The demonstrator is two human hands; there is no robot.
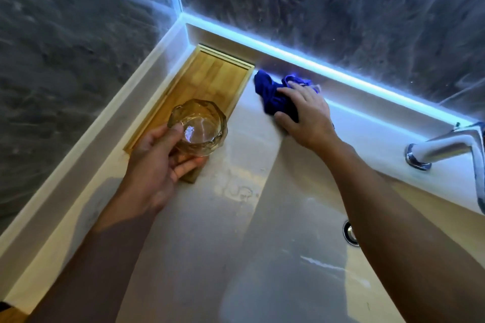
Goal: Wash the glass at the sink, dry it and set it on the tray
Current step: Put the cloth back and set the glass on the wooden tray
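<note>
My left hand grips a clear faceted glass from the side, upright, over the near end of the wooden tray. I cannot tell whether the glass touches the tray. The tray lies along the left wall of the counter, reaching into the back corner. My right hand rests palm down on a crumpled blue cloth on the counter, just right of the tray, fingers curled over the cloth.
The white sink basin slopes down to the right, with its drain under my right forearm. A chrome tap juts out at the right. Dark tiled walls with a lit strip enclose the counter.
</note>
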